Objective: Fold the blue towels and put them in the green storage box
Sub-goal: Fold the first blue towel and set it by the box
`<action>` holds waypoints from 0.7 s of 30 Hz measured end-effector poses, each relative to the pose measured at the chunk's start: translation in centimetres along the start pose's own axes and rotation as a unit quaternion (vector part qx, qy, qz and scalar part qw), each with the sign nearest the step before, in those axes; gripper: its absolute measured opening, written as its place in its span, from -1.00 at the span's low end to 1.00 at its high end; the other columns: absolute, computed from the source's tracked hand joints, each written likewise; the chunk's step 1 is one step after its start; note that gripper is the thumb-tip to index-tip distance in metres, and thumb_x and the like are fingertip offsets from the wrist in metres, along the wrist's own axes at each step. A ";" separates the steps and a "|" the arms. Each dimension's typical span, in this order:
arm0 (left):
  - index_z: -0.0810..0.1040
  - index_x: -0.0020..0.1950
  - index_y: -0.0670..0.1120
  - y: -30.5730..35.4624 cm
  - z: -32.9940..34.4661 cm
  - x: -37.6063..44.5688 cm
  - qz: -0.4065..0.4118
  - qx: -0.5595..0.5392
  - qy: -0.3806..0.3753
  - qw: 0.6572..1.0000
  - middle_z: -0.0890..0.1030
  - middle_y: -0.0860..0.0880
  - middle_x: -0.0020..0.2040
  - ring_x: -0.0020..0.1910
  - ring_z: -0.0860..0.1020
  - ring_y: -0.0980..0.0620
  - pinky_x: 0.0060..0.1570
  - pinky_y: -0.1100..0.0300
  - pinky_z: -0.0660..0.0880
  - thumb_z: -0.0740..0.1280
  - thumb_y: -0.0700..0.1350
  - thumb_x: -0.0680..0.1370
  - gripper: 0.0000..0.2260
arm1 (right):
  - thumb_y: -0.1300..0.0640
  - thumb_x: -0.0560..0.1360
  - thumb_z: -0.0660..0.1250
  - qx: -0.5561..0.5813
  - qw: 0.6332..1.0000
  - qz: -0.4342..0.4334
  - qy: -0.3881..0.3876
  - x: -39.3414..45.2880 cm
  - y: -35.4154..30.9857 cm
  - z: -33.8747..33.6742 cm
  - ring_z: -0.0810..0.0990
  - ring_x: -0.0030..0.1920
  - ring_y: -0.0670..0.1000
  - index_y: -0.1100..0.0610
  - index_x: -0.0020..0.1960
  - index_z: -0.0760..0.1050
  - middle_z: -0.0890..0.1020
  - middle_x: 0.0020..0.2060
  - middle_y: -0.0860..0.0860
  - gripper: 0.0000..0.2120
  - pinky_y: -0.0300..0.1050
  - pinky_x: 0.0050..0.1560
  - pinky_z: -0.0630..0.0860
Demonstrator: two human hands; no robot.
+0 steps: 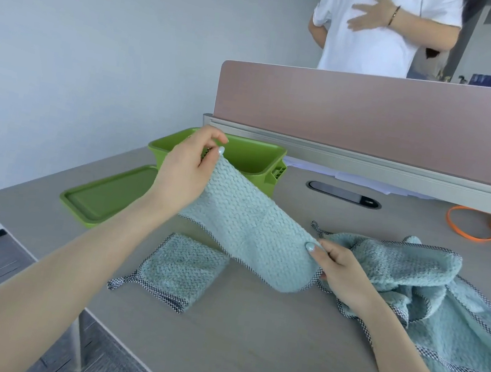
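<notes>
A light blue towel [250,231] with a checked border hangs doubled over between my hands, above the table. My left hand [186,170] pinches its upper end in front of the green storage box [255,155], which stands open. My right hand [336,272] pinches the towel's lower end near the table top. A folded blue towel [181,268] lies flat on the table below the held one. A heap of unfolded blue towels [431,296] lies at the right.
The box's green lid [108,197] lies upside down at the table's left corner. A pink desk divider [375,119] runs along the back, with a cable port [344,195] and an orange cable [470,226] before it. A person in a white shirt [375,30] stands behind the divider.
</notes>
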State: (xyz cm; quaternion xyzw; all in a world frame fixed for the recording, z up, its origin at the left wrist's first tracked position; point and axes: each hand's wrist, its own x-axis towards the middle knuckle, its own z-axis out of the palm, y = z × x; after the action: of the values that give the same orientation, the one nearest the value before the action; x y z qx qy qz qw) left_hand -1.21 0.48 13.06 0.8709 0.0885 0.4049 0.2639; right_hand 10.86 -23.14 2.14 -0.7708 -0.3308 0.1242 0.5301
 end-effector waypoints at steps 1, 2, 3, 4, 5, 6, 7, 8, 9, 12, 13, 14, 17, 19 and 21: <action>0.45 0.11 -0.06 -0.1 0.0 0.0 -0.001 -0.006 0.000 1.000 0.52 0.05 -0.16 -0.50 0.33 0.18 -0.42 0.34 0.24 0.19 -0.18 0.57 -0.86 | -0.01 0.57 0.18 -0.014 1.000 0.001 0.000 0.1 0.2 0.0 0.27 -0.28 -0.02 0.38 -0.20 0.33 0.29 -0.32 0.07 -0.57 -0.11 -0.18 0.26; 0.45 0.11 -0.03 -0.3 0.0 0.0 -0.001 -0.015 -0.003 1.000 0.51 0.09 -0.18 -0.50 0.31 0.14 -0.41 0.30 0.25 0.20 -0.16 0.57 -0.86 | -0.03 0.57 0.16 -0.032 0.999 0.005 -0.005 0.0 0.1 0.0 0.27 -0.30 -0.02 0.34 -0.23 0.32 0.27 -0.33 0.08 -0.57 -0.13 -0.18 0.26; 0.45 0.12 -0.01 -0.3 0.1 0.0 0.004 -0.028 -0.011 1.000 0.50 0.12 -0.19 -0.50 0.28 0.11 -0.40 0.27 0.25 0.21 -0.15 0.57 -0.85 | -0.06 0.57 0.14 -0.051 0.999 0.010 -0.011 0.0 -0.2 0.0 0.29 -0.32 -0.04 0.30 -0.24 0.34 0.27 -0.36 0.08 -0.57 -0.15 -0.21 0.27; 0.46 0.12 0.00 -0.1 0.2 0.0 0.014 -0.044 -0.027 0.999 0.49 0.14 -0.21 -0.50 0.26 0.10 -0.41 0.28 0.25 0.22 -0.15 0.56 -0.85 | -0.08 0.57 0.13 -0.067 0.998 0.007 -0.018 -0.1 -0.6 0.0 0.38 -0.33 -0.05 0.25 -0.21 0.39 0.36 -0.38 0.06 -0.60 -0.23 -0.24 0.31; 0.46 0.12 0.01 0.1 0.2 0.0 0.026 -0.060 -0.048 0.997 0.49 0.15 -0.22 -0.50 0.25 0.11 -0.42 0.30 0.24 0.23 -0.15 0.56 -0.84 | -0.09 0.56 0.15 -0.058 0.998 -0.001 -0.028 -0.2 -1.4 0.1 0.51 -0.25 -0.15 0.17 -0.12 0.50 0.54 -0.30 -0.02 -0.66 -0.37 -0.22 0.36; 0.46 0.11 0.04 0.6 0.3 0.0 0.041 -0.077 -0.073 0.994 0.48 0.17 -0.23 -0.50 0.25 0.11 -0.43 0.32 0.23 0.24 -0.16 0.56 -0.83 | -0.10 0.53 0.21 -0.025 0.999 -0.012 -0.044 -0.2 -2.4 0.3 0.55 -0.11 -0.31 0.06 0.03 0.54 0.61 -0.11 -0.15 -0.73 -0.50 -0.14 0.37; 0.46 0.10 0.07 1.1 0.3 0.1 0.053 -0.095 -0.101 0.989 0.48 0.19 -0.24 -0.48 0.27 0.10 -0.43 0.33 0.23 0.25 -0.18 0.55 -0.82 | -0.10 0.47 0.28 0.013 0.998 -0.032 -0.056 -0.1 -3.5 0.4 0.51 0.01 -0.42 -0.02 0.15 0.50 0.59 0.04 -0.21 -0.70 -0.56 -0.05 0.37; 0.46 0.07 0.10 1.7 0.3 0.3 0.062 -0.116 -0.129 0.983 0.48 0.20 -0.24 -0.46 0.31 0.09 -0.41 0.32 0.25 0.26 -0.19 0.54 -0.80 | -0.08 0.40 0.33 0.053 0.995 -0.056 -0.066 0.2 -4.6 0.7 0.48 0.10 -0.43 -0.06 0.21 0.45 0.56 0.12 -0.22 -0.61 -0.56 0.03 0.37; 0.47 0.06 0.12 2.4 0.2 0.6 0.068 -0.135 -0.155 0.976 0.48 0.18 -0.24 -0.41 0.36 0.08 -0.37 0.30 0.28 0.28 -0.20 0.53 -0.78 | -0.04 0.36 0.37 0.091 0.990 -0.075 -0.077 0.7 -5.5 1.0 0.47 0.16 -0.39 -0.08 0.23 0.41 0.54 0.16 -0.20 -0.55 -0.52 0.08 0.39; 0.52 0.02 0.07 4.2 0.1 1.7 0.068 -0.159 -0.207 0.963 0.51 0.11 -0.22 -0.30 0.43 0.09 -0.26 0.26 0.34 0.30 -0.23 0.52 -0.80 | 0.16 0.42 0.40 0.166 0.970 -0.101 -0.144 2.3 -7.8 1.7 0.55 0.16 -0.23 0.01 0.26 0.43 0.59 0.14 -0.12 -0.57 -0.37 0.09 0.45; 0.53 0.01 0.07 4.7 0.0 2.1 0.066 -0.156 -0.221 0.960 0.53 0.11 -0.22 -0.31 0.42 0.12 -0.28 0.27 0.34 0.30 -0.23 0.52 -0.80 | 0.17 0.41 0.37 0.161 0.966 -0.097 -0.177 2.8 -8.5 1.8 0.58 0.14 -0.16 0.06 0.23 0.47 0.63 0.10 -0.10 -0.62 -0.33 0.07 0.47; 0.54 0.01 0.10 4.9 -0.1 2.5 0.061 -0.152 -0.236 0.958 0.54 0.12 -0.22 -0.34 0.41 0.13 -0.32 0.28 0.33 0.30 -0.22 0.52 -0.79 | 0.16 0.40 0.36 0.145 0.963 -0.086 -0.209 3.1 -9.2 2.0 0.61 0.09 -0.11 0.10 0.17 0.53 0.66 0.04 -0.08 -0.67 -0.29 0.05 0.48; 0.50 0.06 0.16 4.7 -0.5 2.9 0.008 -0.180 -0.272 0.945 0.55 0.10 -0.20 -0.31 0.46 0.16 -0.25 0.28 0.37 0.28 -0.21 0.54 -0.74 | 0.12 0.32 0.40 0.124 0.959 -0.050 -0.251 3.6 -10.2 2.6 0.66 -0.01 -0.09 0.11 0.00 0.60 0.71 -0.07 -0.07 -0.75 -0.27 -0.02 0.50; 0.48 0.16 0.15 3.9 -0.7 2.4 -0.071 -0.248 -0.263 0.930 0.56 0.05 -0.18 -0.24 0.52 0.16 -0.18 0.28 0.44 0.25 -0.20 0.55 -0.72 | 0.18 0.33 0.38 0.163 0.950 -0.056 -0.261 3.5 -10.6 2.9 0.66 -0.05 -0.10 0.12 -0.02 0.59 0.71 -0.11 -0.08 -0.78 -0.30 -0.07 0.52; 0.48 0.21 0.08 3.1 -0.9 1.3 -0.174 -0.339 -0.266 0.885 0.61 0.01 -0.11 -0.16 0.60 0.11 -0.14 0.24 0.52 0.19 -0.06 0.58 -0.77 | 0.24 0.35 0.39 0.203 0.943 -0.060 -0.258 3.1 -11.0 3.0 0.67 -0.09 -0.09 0.12 -0.03 0.59 0.71 -0.15 -0.08 -0.80 -0.29 -0.11 0.54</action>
State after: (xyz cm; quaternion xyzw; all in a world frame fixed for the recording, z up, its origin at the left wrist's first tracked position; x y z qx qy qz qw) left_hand -1.26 -1.27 16.03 0.7738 0.0225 0.1111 0.6232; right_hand 7.40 -16.47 11.30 -0.5668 -0.4699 0.3513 0.5783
